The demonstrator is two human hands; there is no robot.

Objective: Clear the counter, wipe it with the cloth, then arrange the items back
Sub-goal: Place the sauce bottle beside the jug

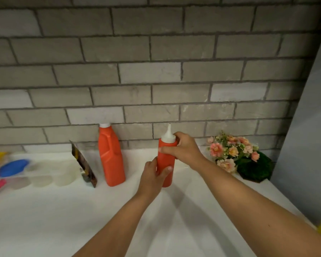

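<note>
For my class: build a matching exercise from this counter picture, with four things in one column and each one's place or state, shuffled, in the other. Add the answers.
Things
1. squeeze bottle
2. jug
3. flowers
4. pouch

Places or states
a. far right, pink blooms
b. gripped by the left hand and the right hand
c. tilted, just left of the jug
d. untouched, flat white cap

Pairs: 1-b, 2-d, 3-a, 4-c
</note>
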